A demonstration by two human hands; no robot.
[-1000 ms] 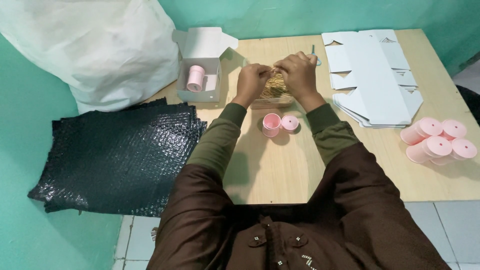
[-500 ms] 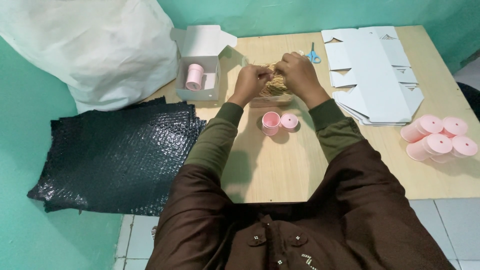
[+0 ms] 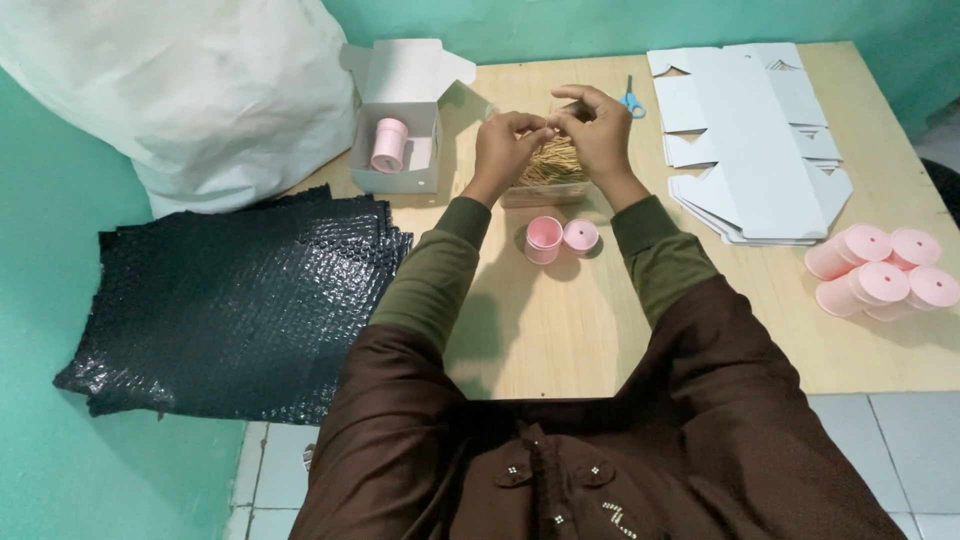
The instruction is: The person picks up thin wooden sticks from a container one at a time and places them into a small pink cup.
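Left hand (image 3: 503, 147) and right hand (image 3: 598, 128) still together above the tray (image 3: 545, 190), fingertips pinching straw (image 3: 553, 160); raised slightly since before. Pink jar (image 3: 543, 239) and lid (image 3: 580, 237) just below tray, unmoved.

cant really tell what the left hand (image 3: 503, 148) and right hand (image 3: 597, 128) pinch, too small; they half hide the tan shreds (image 3: 553, 165)

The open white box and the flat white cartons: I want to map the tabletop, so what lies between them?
In the head view, between the open white box and the flat white cartons: both hands, left hand, right hand, over a tray of straw-coloured strands, plus blue-handled scissors.
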